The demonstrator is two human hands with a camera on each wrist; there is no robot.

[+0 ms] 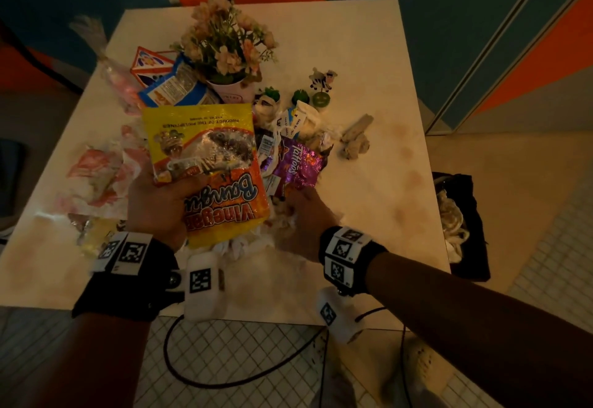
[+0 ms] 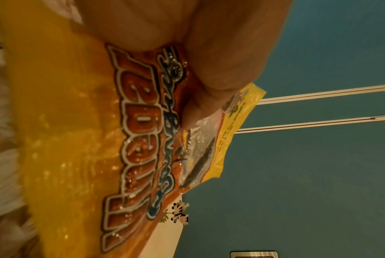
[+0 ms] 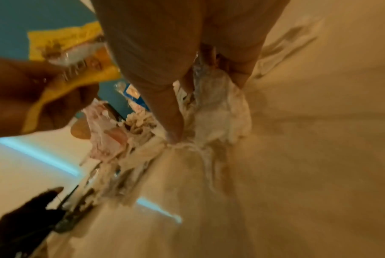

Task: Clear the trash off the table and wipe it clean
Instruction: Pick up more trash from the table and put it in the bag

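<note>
My left hand holds a yellow snack bag and an orange one together, lifted above the white table. In the left wrist view its thumb presses on the orange bag. My right hand is down on the table's near middle, its thumb and fingers pinching a wad of crumpled white tissue. A purple wrapper lies just beyond that hand. More tissue lies under the held bags.
A flower pot and small figurines stand mid-table. A blue packet, pink wrappers and a crumpled paper ball lie around. Brown stains mark the right side. A black bag sits off the right edge.
</note>
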